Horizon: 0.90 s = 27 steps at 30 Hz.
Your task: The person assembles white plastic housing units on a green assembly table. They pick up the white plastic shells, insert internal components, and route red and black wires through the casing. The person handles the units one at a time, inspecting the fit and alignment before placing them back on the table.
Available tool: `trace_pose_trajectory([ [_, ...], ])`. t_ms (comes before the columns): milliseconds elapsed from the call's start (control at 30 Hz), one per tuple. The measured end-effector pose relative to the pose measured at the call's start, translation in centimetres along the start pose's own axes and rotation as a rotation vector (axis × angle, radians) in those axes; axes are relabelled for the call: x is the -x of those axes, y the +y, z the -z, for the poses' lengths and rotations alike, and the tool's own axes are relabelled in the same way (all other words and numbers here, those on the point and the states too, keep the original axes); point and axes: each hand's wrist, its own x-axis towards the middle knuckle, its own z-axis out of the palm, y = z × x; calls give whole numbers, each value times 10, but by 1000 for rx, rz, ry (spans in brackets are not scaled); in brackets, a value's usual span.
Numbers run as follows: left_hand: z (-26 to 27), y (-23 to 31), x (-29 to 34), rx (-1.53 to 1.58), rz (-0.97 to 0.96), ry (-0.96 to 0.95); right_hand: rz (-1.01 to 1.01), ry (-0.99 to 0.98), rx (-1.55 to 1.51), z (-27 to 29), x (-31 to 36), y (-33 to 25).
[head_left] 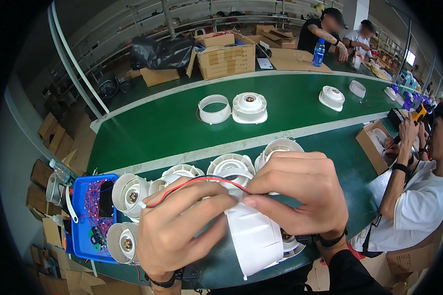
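Right hand [300,191]: thumb and forefinger pinched together on the red-and-black wire pair [202,178]. Left hand [182,226]: fingers bent, wire lying across the forefinger; whether they grip anything, cannot tell. From the right-hand pinch the wire bows toward 9 o'clock, ending in a small white connector [142,205] over the left knuckles. White housing [253,238] between the hands, tilted, long axis roughly 11 to 5: at 7 o'clock from the right hand, 3 from the left. Right hand nearer, its thumb at the upper edge. Further out: round white units [133,196] at 10, blue tray [83,246] of wires at 9, white ring [214,118] at 12 on the green bench [152,123].
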Motion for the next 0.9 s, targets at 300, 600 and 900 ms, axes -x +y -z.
trace_pose_trajectory([
  [300,3,-2,1,4,-5,-2,2,0,1,-3,-2,-1],
  [600,5,-3,5,-47,18,23,-30,-46,-35,-4,-4,-2],
  [900,13,-3,8,-260,218,302,-299,-94,-126,-2,-8,-3],
])
